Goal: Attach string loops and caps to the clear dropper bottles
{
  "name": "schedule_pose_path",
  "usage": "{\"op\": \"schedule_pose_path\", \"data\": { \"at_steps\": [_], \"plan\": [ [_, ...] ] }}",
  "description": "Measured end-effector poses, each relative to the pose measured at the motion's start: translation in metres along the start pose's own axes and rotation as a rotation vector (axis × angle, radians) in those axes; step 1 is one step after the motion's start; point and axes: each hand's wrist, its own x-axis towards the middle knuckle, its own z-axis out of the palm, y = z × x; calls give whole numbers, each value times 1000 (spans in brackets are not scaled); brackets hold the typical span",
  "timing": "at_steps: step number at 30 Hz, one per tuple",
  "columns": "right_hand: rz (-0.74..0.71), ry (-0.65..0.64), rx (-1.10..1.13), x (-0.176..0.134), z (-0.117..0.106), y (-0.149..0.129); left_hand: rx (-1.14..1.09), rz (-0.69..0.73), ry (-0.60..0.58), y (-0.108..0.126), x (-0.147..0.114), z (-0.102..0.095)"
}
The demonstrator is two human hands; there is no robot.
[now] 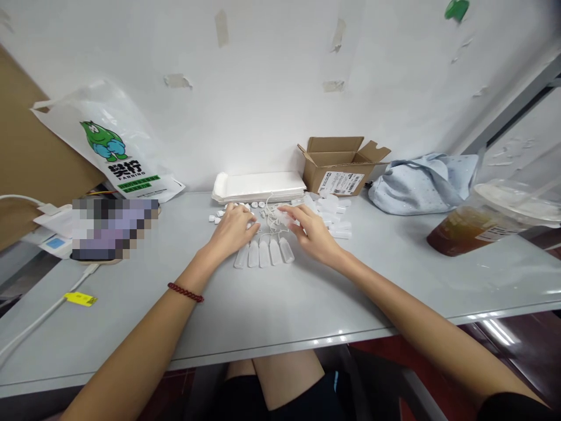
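- Head view: five bottles [263,254] formed a row (seemingly done).
- Caps [212,218] remained loose toward the desk's [263,316] back edge.
- Left hand [235,227], right hand [312,230]: grip couldn't be told.

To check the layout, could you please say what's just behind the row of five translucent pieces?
White cord and small white pieces; whatever the left hand and right hand cover is hidden.

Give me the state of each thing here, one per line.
Left hand: curled, grip unclear
Right hand: curled, grip unclear
Five translucent bottles: lying side by side
Small white pieces: scattered
Cardboard box: flaps open
Drink cup: lidded, partly filled
Cloth bundle: crumpled
Plastic bag: standing up
Bracelet: worn on left wrist
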Motion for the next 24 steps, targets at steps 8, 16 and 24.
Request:
{"op": "schedule_pose_path", "data": {
  "at_steps": [8, 16, 24],
  "plan": [
    [-10, 20, 5, 0, -1, 0, -99, -60, 65, 3, 6, 2],
    [2, 11, 5, 0, -2, 0, -267, -245, 41, -6, 0, -41],
    [15, 0, -3, 0, -2, 1, -67, -174, -149, -17, -6, -45]
  ]
}}
